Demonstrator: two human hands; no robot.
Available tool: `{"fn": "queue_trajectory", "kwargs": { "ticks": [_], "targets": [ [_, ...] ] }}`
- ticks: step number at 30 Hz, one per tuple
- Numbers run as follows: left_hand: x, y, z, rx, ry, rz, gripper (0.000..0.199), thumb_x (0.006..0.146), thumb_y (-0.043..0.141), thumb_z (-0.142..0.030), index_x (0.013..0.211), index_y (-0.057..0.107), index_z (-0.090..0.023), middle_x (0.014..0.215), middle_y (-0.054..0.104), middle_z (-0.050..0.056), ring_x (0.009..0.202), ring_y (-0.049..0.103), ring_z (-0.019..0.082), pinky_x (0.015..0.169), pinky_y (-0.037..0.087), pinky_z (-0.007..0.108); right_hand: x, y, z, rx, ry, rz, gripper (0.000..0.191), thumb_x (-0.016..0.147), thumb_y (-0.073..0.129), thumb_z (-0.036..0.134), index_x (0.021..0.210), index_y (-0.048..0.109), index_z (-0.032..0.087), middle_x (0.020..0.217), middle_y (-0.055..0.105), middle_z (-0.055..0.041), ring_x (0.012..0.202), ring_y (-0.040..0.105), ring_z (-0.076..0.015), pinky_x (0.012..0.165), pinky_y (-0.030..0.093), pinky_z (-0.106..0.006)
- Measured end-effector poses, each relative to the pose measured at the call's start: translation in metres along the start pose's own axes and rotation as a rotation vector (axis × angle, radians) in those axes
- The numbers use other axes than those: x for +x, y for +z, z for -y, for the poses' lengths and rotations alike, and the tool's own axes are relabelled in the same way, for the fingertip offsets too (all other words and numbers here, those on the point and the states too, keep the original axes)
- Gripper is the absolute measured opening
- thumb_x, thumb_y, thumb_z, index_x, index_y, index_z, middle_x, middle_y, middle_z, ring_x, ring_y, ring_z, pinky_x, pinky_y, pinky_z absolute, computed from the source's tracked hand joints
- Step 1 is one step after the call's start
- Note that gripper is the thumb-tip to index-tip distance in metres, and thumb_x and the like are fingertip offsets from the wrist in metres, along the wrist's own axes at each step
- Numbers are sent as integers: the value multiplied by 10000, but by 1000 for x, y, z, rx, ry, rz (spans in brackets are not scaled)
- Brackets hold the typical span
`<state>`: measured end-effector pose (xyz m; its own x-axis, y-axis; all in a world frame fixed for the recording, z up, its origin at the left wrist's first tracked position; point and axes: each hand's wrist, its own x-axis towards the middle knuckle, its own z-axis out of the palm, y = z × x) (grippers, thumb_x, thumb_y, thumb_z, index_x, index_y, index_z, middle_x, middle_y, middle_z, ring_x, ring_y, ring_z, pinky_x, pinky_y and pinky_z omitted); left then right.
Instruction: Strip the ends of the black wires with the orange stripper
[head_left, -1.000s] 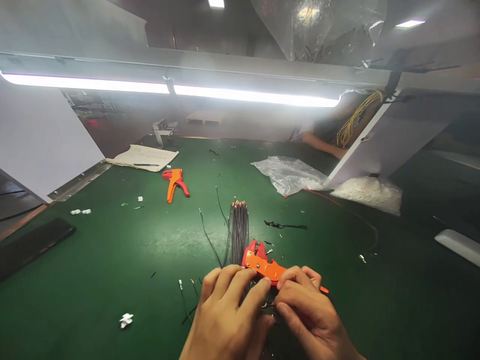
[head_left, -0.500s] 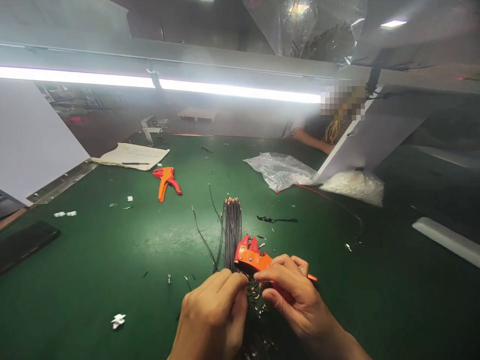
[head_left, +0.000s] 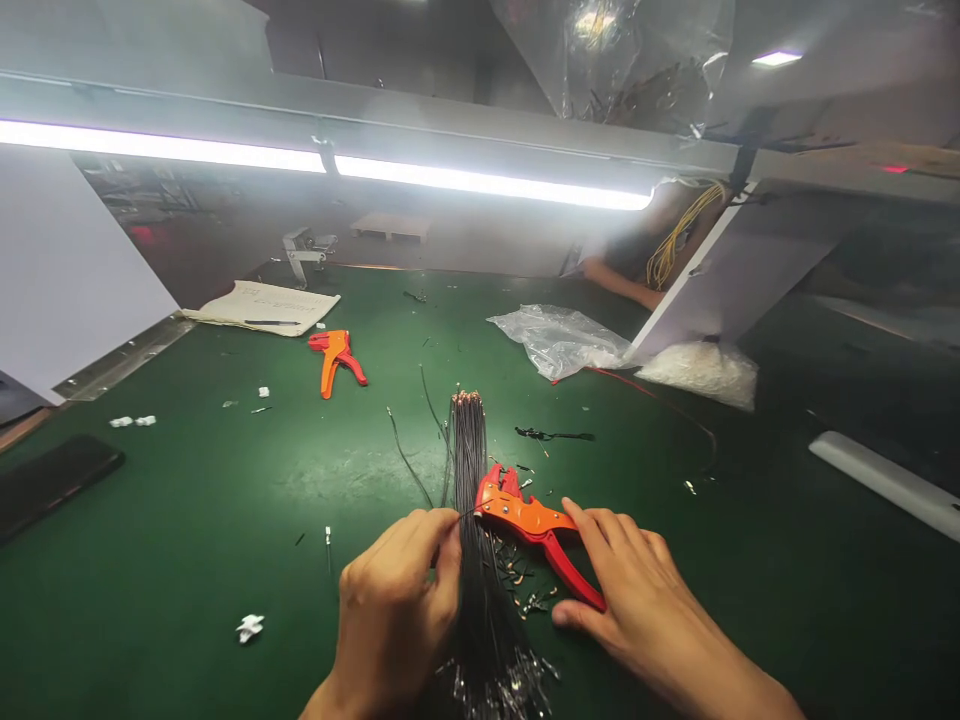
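A long bundle of black wires (head_left: pixel 470 450) with copper tips lies lengthwise on the green table. Left of it, my left hand (head_left: pixel 405 570) pinches a thin black wire whose end reaches the jaws of an orange and red wire stripper (head_left: pixel 525 513). That tool rests across the bundle's right side. My right hand (head_left: pixel 622 570) is at the tool's handles, thumb and fingers spread around them. Small wire scraps (head_left: pixel 536 602) lie under the tool.
Another orange stripper (head_left: pixel 335 360) lies back left near a paper with a pen (head_left: pixel 262 307). Plastic bags (head_left: pixel 562 338) sit back right, a dark phone-like object (head_left: pixel 56 485) at far left. A person's arm (head_left: pixel 622 284) shows behind.
My hands have moved apart. The left hand went left and up with the wire; the right moved right, onto the stripper's handles. More of the bundle shows between them.
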<state>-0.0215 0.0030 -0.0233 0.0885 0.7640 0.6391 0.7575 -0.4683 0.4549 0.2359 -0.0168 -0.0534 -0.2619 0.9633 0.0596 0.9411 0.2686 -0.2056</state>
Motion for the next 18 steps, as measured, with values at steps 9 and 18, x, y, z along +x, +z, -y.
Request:
{"fn": "queue_trajectory", "kwargs": {
  "ticks": [9, 18],
  "targets": [
    [-13, -1, 0, 37, 128, -55, 115, 912, 573, -73, 898, 594, -185, 693, 580, -31, 618, 554, 101, 595, 464, 223, 24, -38, 20, 81, 65, 167, 337, 938, 561, 276, 1268, 542, 210, 975, 670, -58, 859, 647, -252, 765, 562, -434],
    [-24, 11, -3, 99, 270, -47, 136, 868, 604, -48, 935, 642, -159, 675, 578, 4, 639, 455, 157, 560, 375, 280, 19, -10, 18, -111, 26, -55, 279, 838, 684, 201, 1110, 622, 184, 1093, 632, -157, 984, 597, -377, 782, 479, -548]
  ]
}}
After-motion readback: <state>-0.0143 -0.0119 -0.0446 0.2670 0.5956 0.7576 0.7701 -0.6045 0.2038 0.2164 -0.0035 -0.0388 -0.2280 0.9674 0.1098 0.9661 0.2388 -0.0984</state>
